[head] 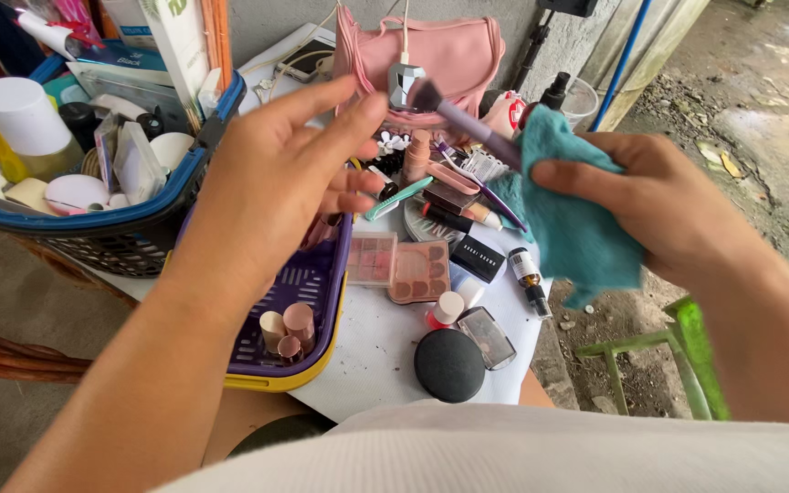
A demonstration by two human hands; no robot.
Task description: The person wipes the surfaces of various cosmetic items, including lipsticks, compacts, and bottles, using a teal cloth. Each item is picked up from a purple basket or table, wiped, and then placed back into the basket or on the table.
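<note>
While the right hand (678, 215) pinches a teal cloth (577, 228) around the handle of a purple makeup brush (468, 123), its grip is pressed together on both, thumb on top of the cloth, right of frame centre. Brush bristles point up-left, sitting near the fingertips of the left hand (276, 183). Left hand's grip is spread, fingers open, palm facing the brush, holding nothing; whether the fingertips touch the bristles, can't tell. Below the left hand: purple basket with yellow rim (321, 301), a few small beige tubes (287, 330) lying in its lower end. Upper left of frame: blue basket (130, 219) packed with bottles, jars and boxes. Top centre: pink bag (449, 55) standing against the wall. White counter (376, 356) at centre carries loose cosmetics: pink blush palette (402, 269), black round compact (449, 365) near the bottom edge, clear square compact (488, 338) just beside it, small black box (478, 258), dropper bottle (529, 278) at the counter's right edge under the cloth. Green frame (678, 356) on the dirt floor at lower right.
</note>
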